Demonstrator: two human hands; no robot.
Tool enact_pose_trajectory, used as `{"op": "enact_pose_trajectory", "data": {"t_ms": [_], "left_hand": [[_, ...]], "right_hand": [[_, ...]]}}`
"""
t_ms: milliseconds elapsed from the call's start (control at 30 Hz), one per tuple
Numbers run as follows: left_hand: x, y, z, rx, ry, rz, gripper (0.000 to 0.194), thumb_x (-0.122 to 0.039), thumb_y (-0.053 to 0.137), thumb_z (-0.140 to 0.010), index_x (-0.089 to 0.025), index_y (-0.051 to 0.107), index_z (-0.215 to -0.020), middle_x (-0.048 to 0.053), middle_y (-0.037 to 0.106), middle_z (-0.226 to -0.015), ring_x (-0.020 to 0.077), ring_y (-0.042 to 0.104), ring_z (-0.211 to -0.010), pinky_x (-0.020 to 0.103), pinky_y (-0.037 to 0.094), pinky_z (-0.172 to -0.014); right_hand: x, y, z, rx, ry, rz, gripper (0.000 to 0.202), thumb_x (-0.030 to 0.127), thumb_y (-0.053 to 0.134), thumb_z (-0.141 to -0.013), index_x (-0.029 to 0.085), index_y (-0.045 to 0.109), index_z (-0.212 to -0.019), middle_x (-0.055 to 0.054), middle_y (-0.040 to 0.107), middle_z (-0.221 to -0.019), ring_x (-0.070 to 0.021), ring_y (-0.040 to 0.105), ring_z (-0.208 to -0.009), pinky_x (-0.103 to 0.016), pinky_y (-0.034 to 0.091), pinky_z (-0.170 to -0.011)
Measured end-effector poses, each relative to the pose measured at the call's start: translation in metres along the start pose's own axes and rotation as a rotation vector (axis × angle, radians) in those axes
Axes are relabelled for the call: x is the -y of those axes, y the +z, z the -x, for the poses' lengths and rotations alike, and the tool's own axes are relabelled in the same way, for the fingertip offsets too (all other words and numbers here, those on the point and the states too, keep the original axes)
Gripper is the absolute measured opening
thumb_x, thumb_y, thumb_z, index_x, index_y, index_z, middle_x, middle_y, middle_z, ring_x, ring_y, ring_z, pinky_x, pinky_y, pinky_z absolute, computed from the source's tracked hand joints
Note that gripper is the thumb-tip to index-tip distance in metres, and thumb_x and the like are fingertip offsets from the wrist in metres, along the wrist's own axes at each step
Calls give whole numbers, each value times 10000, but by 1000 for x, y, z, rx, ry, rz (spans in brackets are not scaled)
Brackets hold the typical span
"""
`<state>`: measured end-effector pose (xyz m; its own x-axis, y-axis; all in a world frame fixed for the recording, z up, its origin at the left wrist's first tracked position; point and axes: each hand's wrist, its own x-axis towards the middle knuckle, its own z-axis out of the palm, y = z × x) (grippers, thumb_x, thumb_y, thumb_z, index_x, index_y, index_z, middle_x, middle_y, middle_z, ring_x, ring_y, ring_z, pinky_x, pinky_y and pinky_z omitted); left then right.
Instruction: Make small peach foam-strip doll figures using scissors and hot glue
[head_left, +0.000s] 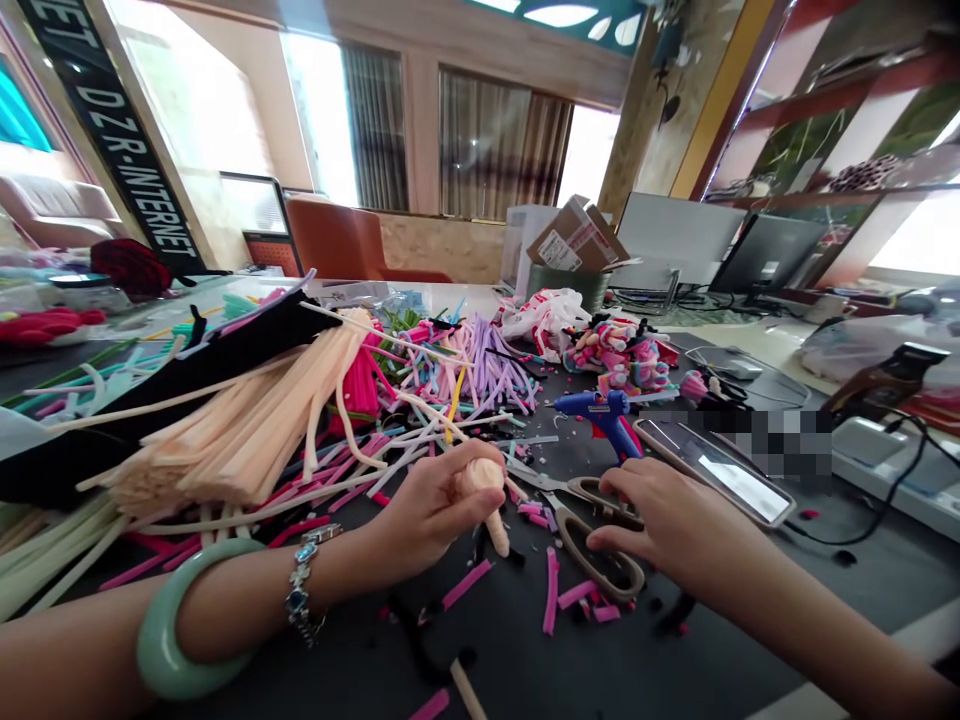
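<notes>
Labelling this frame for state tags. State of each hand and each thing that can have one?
Left hand: closed on small peach pipe-cleaner figure, held upright.
Right hand: resting on grey-handled scissors, not gripping.
Scissors: flat on the black table; blades hard to read.
Blue glue gun: standing, unheld.
Smartphone: flat, screen lit.

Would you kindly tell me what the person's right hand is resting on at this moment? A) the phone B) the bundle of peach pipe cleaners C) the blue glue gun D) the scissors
D: the right hand lies on the handles of the scissors on the dark table, while the blue glue gun and the phone sit untouched beyond it.
</notes>
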<state>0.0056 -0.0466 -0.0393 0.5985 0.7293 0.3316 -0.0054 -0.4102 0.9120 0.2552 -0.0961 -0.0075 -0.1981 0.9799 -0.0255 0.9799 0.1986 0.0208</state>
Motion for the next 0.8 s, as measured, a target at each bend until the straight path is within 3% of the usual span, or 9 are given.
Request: {"op": "enact_pose_trajectory", "data": {"t_ms": [233,433,567,700,800], "left_hand": [[-1,-2,1,-23,7,46,275,-415,544,-856,-165,527,-971,-27,461,-690,54,370,-502,171,297,-454],[-2,-3,1,-26,-38,131,436,-303,765,-679,-189,440,-946,-49,457,-745,41,411,-540,143,357,-484],[-1,1,1,-72,-77,242,344,-295,682,-781,-204,359,-861,-76,464,-663,11,396,-409,114,313,-386],[-4,1,-2,-58,-42,339,352,-367,712,-745,-179,434,-849,-49,486,-660,37,445,-460,133,377,-410],[-10,-2,-5,-121,-13,343,401,-455,741,-685,-154,547,-864,-1,524,-733,75,487,-580,164,413,-484]], "right_hand": [[5,-5,-1,49,-37,38,455,545,669,-721,160,664,-964,-109,620,-933,-294,600,-882,-411,481,-746],[0,-3,-3,73,-57,74,380,435,741,-678,140,682,-910,-117,604,-922,-306,588,-901,-405,474,-757],[0,-3,-7,70,-75,50,353,416,743,-666,147,686,-888,-108,592,-931,-287,579,-905,-372,460,-758],[1,-8,-14,86,-58,-13,275,420,736,-609,169,644,-673,-59,582,-814,-214,576,-726,-291,414,-593],[1,-11,-19,87,-42,-76,262,384,730,-553,178,582,-617,-31,570,-749,-180,546,-654,-269,360,-536]]}}
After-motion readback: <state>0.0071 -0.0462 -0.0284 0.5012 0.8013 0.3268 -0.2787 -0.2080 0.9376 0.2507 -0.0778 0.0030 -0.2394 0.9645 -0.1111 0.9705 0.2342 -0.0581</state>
